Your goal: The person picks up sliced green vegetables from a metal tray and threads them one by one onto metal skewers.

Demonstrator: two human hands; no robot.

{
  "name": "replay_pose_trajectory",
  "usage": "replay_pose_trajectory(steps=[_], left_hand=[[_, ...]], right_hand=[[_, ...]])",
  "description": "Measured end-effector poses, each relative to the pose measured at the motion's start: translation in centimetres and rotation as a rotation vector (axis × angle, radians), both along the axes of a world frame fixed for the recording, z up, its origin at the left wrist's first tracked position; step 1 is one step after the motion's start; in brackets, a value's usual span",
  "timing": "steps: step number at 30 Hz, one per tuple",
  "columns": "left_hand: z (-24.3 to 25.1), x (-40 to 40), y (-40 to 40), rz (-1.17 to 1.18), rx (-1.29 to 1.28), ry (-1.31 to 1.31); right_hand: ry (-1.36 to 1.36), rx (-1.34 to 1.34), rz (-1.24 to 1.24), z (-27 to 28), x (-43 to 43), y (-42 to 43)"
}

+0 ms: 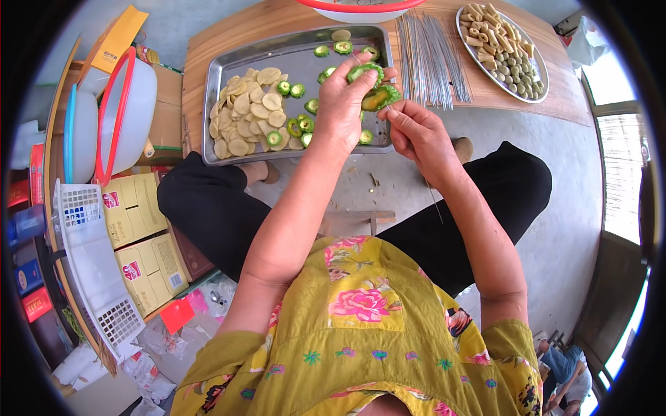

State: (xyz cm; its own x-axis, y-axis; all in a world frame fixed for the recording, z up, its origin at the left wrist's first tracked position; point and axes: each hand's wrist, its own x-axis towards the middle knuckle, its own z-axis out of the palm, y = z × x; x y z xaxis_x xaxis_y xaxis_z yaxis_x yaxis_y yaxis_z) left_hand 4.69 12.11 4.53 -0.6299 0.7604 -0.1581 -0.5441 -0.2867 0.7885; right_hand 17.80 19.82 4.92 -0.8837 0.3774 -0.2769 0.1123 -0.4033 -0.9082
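Above the right end of a metal tray [299,157], my left hand [341,96] holds a slice of bitter melon [366,73] between thumb and fingers. My right hand [416,130] pinches a thin metal skewer [434,203], whose long end slants down past my wrist. At its tip, a larger bitter melon slice [381,99] with an orange-brown middle touches or sits on the skewer; which one, I cannot tell. Pale round slices [250,112], possibly potato, are heaped in the tray's left half. More green melon rings [343,47] lie scattered beside them.
Many metal skewers [429,60] lie on the wooden table [564,88], right of the tray. Beyond them, an oval plate [543,78] bears tube-shaped pieces and small round ones. A red-rimmed bowl [359,11] stands behind. Cartons [136,208] and a white plastic basket [91,260] are at left.
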Motion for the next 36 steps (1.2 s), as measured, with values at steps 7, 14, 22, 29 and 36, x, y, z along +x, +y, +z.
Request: replay_pose_trajectory(steps=[7, 14, 22, 29, 36], left_hand=[[-0.7, -0.3, 0.0, 0.115, 0.021, 0.052], [-1.3, -0.8, -1.5, 0.021, -0.091, 0.177], [-1.6, -0.3, -1.8, -0.062, -0.087, 0.178], [-3.3, -5.7, -4.5, 0.089, -0.182, 0.223], [-8.2, -7.8, -7.1, 0.328, -0.544, 0.522]], right_hand=[[-0.045, 0.171, 0.017, -0.6, 0.2, 0.0], [-0.074, 0.07, 0.004, -0.4, 0.2, 0.2], [-0.065, 0.057, -0.006, -0.3, 0.3, 0.4], [-0.031, 0.039, -0.08, -0.4, 0.9, 1.4], [-0.039, 0.059, -0.109, 0.0, 1.1, 1.6]])
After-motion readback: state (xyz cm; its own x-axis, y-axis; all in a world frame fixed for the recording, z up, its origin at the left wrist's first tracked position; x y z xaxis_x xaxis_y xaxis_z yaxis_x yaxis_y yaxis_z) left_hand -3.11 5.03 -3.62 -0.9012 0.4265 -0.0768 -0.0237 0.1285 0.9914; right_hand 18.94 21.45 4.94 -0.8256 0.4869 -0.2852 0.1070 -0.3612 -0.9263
